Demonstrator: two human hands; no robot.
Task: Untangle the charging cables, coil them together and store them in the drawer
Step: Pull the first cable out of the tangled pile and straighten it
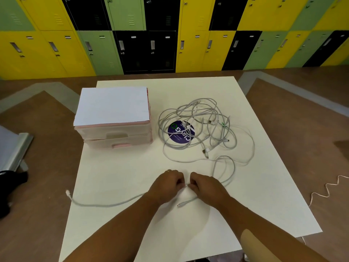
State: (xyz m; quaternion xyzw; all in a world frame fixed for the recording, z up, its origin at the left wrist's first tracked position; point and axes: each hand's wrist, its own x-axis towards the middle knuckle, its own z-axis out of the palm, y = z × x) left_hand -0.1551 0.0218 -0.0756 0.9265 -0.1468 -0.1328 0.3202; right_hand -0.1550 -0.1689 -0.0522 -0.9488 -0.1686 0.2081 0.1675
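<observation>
One left hand (167, 183), one right hand (204, 186), one cable tangle (200, 121), two stacked drawers (113, 132), one purple disc (179, 134).

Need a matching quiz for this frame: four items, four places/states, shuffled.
Items
1. drawer unit
2. cable tangle
3. purple disc
4. left hand

Places/states
A. partly under the tangle
B. pinches a cable close to the right hand
C. back left of the white board
D. heaped to the right of the drawer unit

Pairs: 1-C, 2-D, 3-A, 4-B

Lockers (192, 50) behind; purple disc (174, 136) on white board (132, 167).
</observation>
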